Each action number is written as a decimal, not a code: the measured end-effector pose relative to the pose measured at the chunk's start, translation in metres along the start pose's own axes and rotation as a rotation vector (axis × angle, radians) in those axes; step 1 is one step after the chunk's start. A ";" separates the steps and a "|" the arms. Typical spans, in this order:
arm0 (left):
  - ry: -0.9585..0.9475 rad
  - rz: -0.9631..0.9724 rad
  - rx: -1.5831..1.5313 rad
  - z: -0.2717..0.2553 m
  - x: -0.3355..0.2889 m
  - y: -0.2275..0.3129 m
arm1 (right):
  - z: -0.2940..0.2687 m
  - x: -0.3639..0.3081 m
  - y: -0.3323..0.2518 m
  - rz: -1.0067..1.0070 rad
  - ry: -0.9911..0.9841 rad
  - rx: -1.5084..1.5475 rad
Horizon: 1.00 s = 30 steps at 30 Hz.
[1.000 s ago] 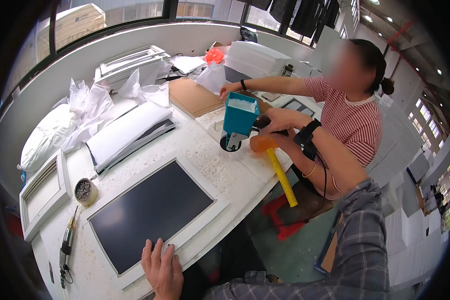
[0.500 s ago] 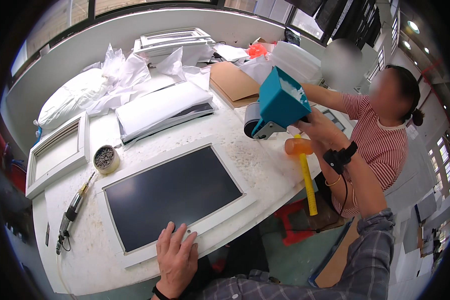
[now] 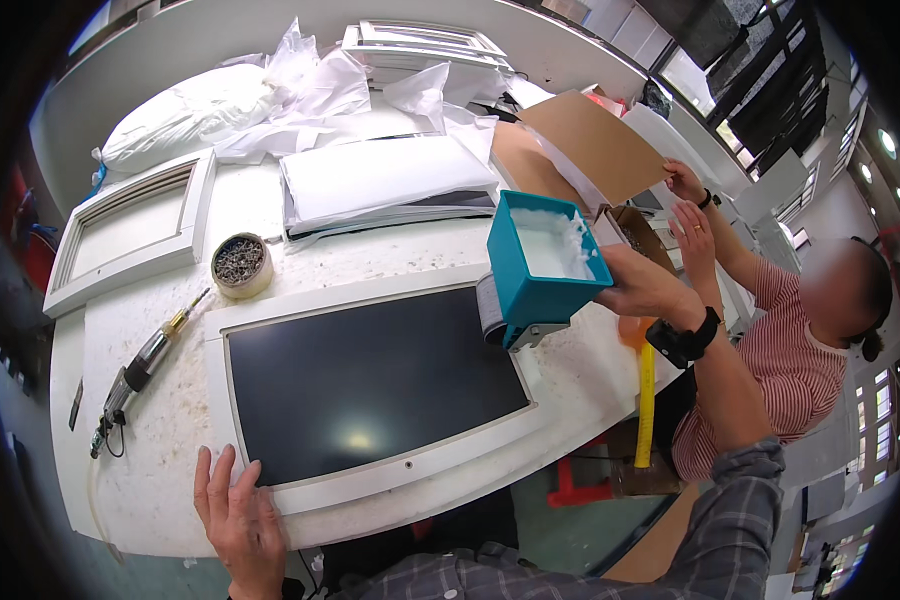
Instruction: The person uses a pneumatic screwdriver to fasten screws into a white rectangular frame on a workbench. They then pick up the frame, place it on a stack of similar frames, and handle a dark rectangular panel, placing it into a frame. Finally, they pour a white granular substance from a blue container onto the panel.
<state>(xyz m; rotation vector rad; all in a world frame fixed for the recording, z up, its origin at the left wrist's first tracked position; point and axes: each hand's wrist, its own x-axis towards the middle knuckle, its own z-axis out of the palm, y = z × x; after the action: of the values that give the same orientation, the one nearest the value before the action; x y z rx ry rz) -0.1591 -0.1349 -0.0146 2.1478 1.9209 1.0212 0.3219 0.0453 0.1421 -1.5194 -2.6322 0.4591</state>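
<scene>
My right hand (image 3: pixel 650 287) grips a teal box-shaped roller applicator (image 3: pixel 540 298) with white stuff inside. Its grey roller is above the right part of a dark flat panel (image 3: pixel 370 385), and whether they touch I cannot tell. The grip itself is hidden. Around the panel runs a white frame (image 3: pixel 390 474), lying flat on the table. At the frame's near left corner rests my left hand (image 3: pixel 238 515), fingers spread and holding nothing. An orange-headed mallet with a yellow handle (image 3: pixel 646 405) lies partly behind my right wrist, its handle jutting past the table edge.
On the left are an electric screwdriver (image 3: pixel 148 362), a round tub (image 3: pixel 247 289) of screws and a second white frame (image 3: pixel 195 232). White-wrapped panels (image 3: pixel 390 185) lie behind. At right, a person in a striped shirt (image 3: pixel 770 345) holds a brown board (image 3: pixel 600 145).
The roller applicator has moved left and down over the panel. My left hand has slid left along the frame's near edge. The other person has lifted the brown board.
</scene>
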 end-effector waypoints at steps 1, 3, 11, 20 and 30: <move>0.013 -0.035 0.048 -0.001 0.000 -0.006 | 0.001 0.004 -0.001 0.004 -0.016 -0.001; 0.013 -0.073 0.058 0.001 0.000 -0.013 | 0.004 0.009 -0.002 0.021 -0.046 -0.005; -0.025 -0.119 0.000 0.007 0.003 -0.015 | 0.010 0.026 0.003 0.001 -0.086 0.017; -0.012 -0.077 0.004 0.009 0.004 -0.023 | 0.038 0.071 -0.040 -0.173 -0.137 -0.047; 0.012 -0.020 0.034 0.006 0.004 -0.024 | 0.072 0.169 -0.145 -0.424 -0.130 -0.105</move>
<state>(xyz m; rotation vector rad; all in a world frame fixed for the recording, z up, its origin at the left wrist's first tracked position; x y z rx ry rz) -0.1769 -0.1246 -0.0289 2.1404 1.9753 1.0075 0.0998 0.1066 0.1004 -0.9318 -3.0084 0.3993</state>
